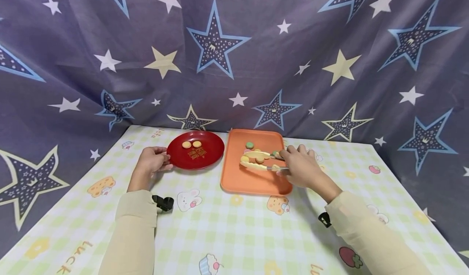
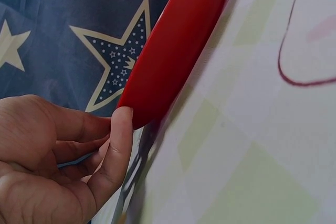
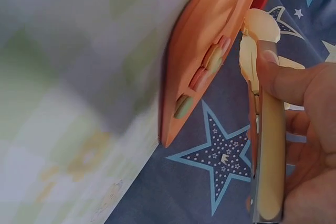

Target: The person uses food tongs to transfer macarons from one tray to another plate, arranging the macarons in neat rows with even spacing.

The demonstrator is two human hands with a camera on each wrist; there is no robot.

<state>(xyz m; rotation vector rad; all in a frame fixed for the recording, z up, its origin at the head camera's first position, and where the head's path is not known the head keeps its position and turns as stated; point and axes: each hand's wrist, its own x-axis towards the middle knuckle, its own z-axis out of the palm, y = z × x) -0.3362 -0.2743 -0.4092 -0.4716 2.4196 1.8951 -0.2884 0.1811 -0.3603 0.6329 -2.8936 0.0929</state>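
Observation:
My left hand pinches the left rim of a red plate between thumb and fingers, as the left wrist view confirms. Two yellow toy macarons lie on the plate. My right hand grips food tongs with cream-coloured tips, held over an orange tray. Between the spread tips appear a yellow macaron and a brownish one; whether the tips touch either, I cannot tell. A green macaron sits farther back on the tray. Pink and green ones show in the right wrist view.
Plate and tray stand side by side at the back of a table with a checked, cartoon-printed cloth. A dark star-patterned curtain hangs right behind the table. Dark wrist devices sit at both sleeves.

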